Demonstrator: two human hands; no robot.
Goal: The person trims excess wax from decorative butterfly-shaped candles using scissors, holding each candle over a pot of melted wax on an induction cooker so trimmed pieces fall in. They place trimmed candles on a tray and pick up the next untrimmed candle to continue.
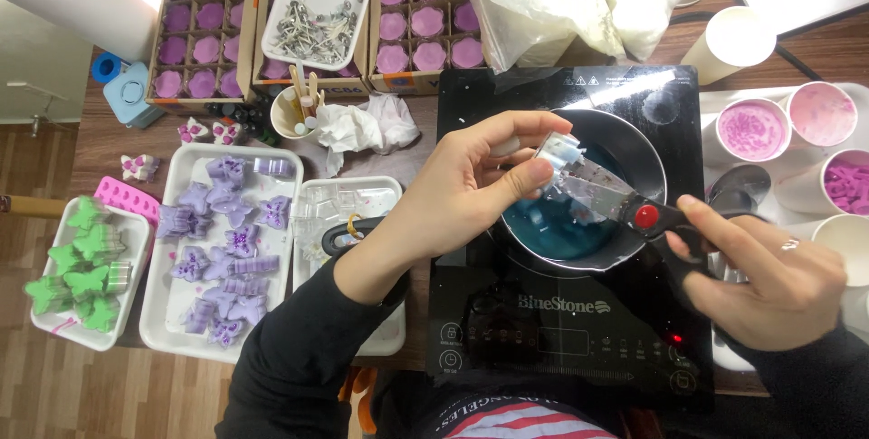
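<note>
Dark sleeves come up from the bottom edge, both arms reaching over a black induction hob [507,330] that sits on the wooden counter [100,145]. On the hob stands a small dark pan [634,154] with blue liquid [557,231] pooled in its lower left part.

Right hand [769,281], ring on one finger, has its grip clenched through the black handles of a pair of scissors [625,208] with a red pivot; the blades point up and to the left, above the pan. Left hand [475,181] pinches a small clear piece [561,154], something like a plastic or wax mould shell, between thumb and fingers, right at the blade tips and over the pan. Whether the blades are biting into it I cannot tell.

Left of the hob lies a white tray [172,335] heaped with purple butterfly shapes [226,240]; farther left a smaller tray [136,240] carries green butterfly shapes [77,271], with a pink mould [122,195] just beside it. Between the purple tray and the hob sits another white tray [389,335] with clear mould pieces [339,204], partly under the left forearm. At the back, cardboard boxes [163,18] hold purple and pink candles in compartments, and a white dish of metal-based wicks [317,27] rests across them. Crumpled tissue [367,127] lies near a paper cup of wooden sticks [294,109]. On the right stand paper cups [751,131] with pink and purple wax bits.
</note>
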